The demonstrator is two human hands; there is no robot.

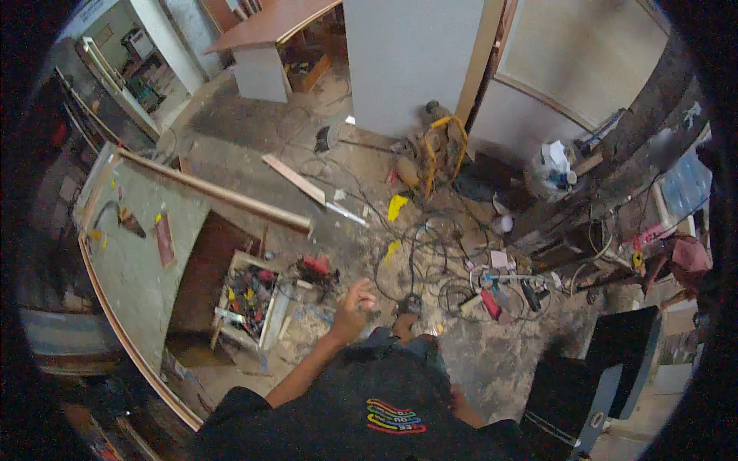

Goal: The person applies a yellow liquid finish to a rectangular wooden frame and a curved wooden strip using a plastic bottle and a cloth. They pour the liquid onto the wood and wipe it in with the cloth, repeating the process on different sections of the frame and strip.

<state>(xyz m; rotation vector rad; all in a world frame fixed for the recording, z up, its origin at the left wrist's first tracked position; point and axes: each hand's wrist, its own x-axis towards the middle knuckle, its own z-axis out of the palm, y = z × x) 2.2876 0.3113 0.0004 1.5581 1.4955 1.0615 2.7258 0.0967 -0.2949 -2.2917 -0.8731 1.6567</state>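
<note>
My left hand (354,309) is raised over the littered floor in front of my body, its fingers loosely bent and apart. Nothing shows clearly in its grasp. Of my right arm, only part of the forearm (467,409) is visible; the hand is hidden by my dark shirt. Nearest to the left hand, on its left side, lies a red power tool (315,269). Beyond that stands an open wooden drawer box (269,338) filled with hand tools. One of my feet (405,323) shows just right of the left hand.
A large wooden panel (146,230) with raised edging stands at left. Tangled black cables (415,253) cross the floor, with a red-handled tool (490,304) among them. A wooden strip (294,178), a yellow metal frame (461,150) and a black cabinet (573,399) lie around.
</note>
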